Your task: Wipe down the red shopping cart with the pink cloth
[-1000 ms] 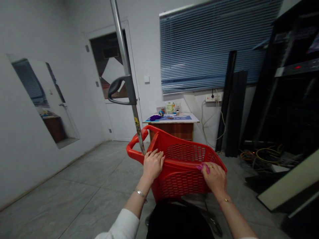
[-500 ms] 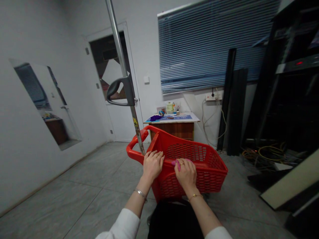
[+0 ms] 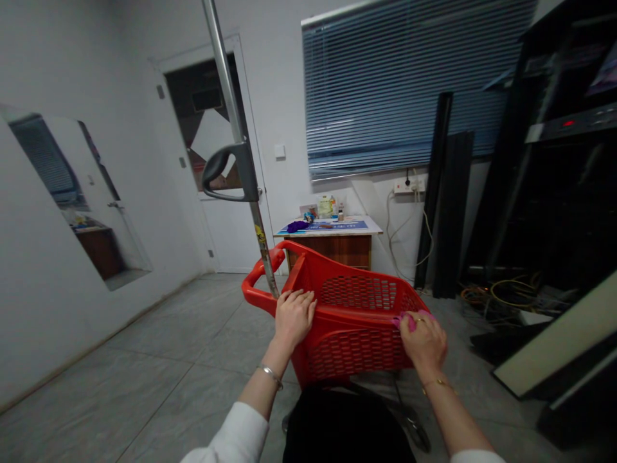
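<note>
In front of me stands a red plastic shopping cart basket [image 3: 354, 354] with slotted sides. My left hand [image 3: 295, 315] is closed over its near rim, close to the handle end. My right hand [image 3: 425, 344] presses a bunched pink cloth [image 3: 411, 323] against the same rim near the right-hand corner, fingers curled round the cloth. Beside my left hand a metal pole [image 3: 226, 77] rises from the handle end of the cart, bearing a grey loop-shaped grip [image 3: 247, 170]. The basket's right end is partly hidden behind my right hand.
A small table [image 3: 332, 247] with bottles and a purple cloth [image 3: 297, 226] stands beyond the cart. Dark panels [image 3: 443, 193] lean by the blinds, with cables [image 3: 515, 292] and a pale board [image 3: 554, 341] to the right. One cart wheel [image 3: 419, 436] shows below.
My right hand has slid the pink cloth rightward along the near rim, from its middle to near the right corner. My left hand keeps its place on the rim.
</note>
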Demonstrator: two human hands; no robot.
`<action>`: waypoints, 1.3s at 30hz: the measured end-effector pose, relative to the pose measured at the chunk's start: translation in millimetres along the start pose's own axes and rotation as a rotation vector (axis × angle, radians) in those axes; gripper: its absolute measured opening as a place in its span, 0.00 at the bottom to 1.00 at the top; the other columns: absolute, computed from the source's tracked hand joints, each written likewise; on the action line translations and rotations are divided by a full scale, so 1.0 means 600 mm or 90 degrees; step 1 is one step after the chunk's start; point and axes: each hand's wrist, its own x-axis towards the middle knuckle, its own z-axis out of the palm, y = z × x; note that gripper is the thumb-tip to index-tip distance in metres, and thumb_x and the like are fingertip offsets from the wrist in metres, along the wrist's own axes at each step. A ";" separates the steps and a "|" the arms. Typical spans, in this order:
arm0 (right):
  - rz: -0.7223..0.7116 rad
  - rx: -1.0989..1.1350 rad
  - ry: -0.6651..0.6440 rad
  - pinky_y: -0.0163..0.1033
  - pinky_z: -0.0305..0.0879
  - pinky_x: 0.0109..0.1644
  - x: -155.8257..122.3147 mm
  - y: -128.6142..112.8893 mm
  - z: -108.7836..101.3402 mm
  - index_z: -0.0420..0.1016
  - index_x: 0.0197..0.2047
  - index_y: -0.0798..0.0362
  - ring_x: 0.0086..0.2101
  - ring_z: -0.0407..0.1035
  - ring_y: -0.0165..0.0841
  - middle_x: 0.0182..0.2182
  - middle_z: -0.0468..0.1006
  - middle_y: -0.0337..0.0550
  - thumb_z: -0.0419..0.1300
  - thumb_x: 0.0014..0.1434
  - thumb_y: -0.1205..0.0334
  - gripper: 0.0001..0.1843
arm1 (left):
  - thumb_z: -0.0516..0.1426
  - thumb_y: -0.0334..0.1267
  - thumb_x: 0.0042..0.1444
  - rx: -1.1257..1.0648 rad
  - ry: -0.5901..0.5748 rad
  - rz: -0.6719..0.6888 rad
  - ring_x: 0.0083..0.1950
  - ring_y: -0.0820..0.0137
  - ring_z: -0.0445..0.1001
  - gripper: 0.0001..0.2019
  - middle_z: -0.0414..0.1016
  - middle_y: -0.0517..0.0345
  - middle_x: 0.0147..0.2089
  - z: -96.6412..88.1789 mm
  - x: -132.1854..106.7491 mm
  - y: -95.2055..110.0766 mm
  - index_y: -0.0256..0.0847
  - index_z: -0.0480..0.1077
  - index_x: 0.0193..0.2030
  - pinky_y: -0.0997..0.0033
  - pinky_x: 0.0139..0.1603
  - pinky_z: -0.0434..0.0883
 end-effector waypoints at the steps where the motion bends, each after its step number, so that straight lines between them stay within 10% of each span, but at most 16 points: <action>1: 0.009 -0.006 0.012 0.41 0.56 0.46 -0.002 -0.015 -0.003 0.77 0.37 0.54 0.40 0.66 0.37 0.35 0.78 0.46 0.54 0.61 0.59 0.12 | 0.50 0.38 0.66 0.001 0.000 -0.004 0.54 0.61 0.75 0.14 0.80 0.55 0.49 0.000 0.000 0.000 0.47 0.76 0.50 0.53 0.58 0.63; 11: -0.079 0.150 -0.038 0.44 0.56 0.54 -0.016 -0.228 -0.028 0.76 0.43 0.53 0.43 0.65 0.36 0.41 0.78 0.46 0.53 0.63 0.62 0.12 | 0.51 0.37 0.65 0.007 -0.003 -0.001 0.54 0.60 0.75 0.14 0.81 0.54 0.48 -0.002 0.000 -0.010 0.47 0.77 0.49 0.52 0.57 0.63; 21: -0.051 0.073 -0.049 0.41 0.59 0.50 -0.006 0.000 -0.008 0.77 0.43 0.54 0.44 0.67 0.37 0.40 0.78 0.47 0.51 0.62 0.58 0.15 | 0.51 0.37 0.65 -0.002 0.003 0.010 0.54 0.61 0.75 0.14 0.81 0.55 0.49 0.004 -0.001 -0.013 0.47 0.76 0.50 0.53 0.57 0.64; 25: -0.007 0.046 -0.032 0.42 0.57 0.48 -0.007 0.016 -0.001 0.77 0.41 0.54 0.43 0.66 0.38 0.39 0.78 0.47 0.51 0.62 0.58 0.15 | 0.50 0.37 0.65 -0.007 0.008 -0.003 0.54 0.60 0.75 0.14 0.81 0.54 0.49 0.005 0.000 -0.007 0.47 0.77 0.49 0.52 0.56 0.64; 39: -0.080 0.174 -0.087 0.46 0.55 0.51 0.000 -0.294 -0.033 0.74 0.42 0.52 0.39 0.64 0.37 0.35 0.75 0.46 0.51 0.64 0.63 0.11 | 0.50 0.38 0.66 0.017 -0.016 0.015 0.54 0.61 0.74 0.14 0.80 0.56 0.51 0.000 -0.001 -0.010 0.52 0.75 0.52 0.51 0.57 0.63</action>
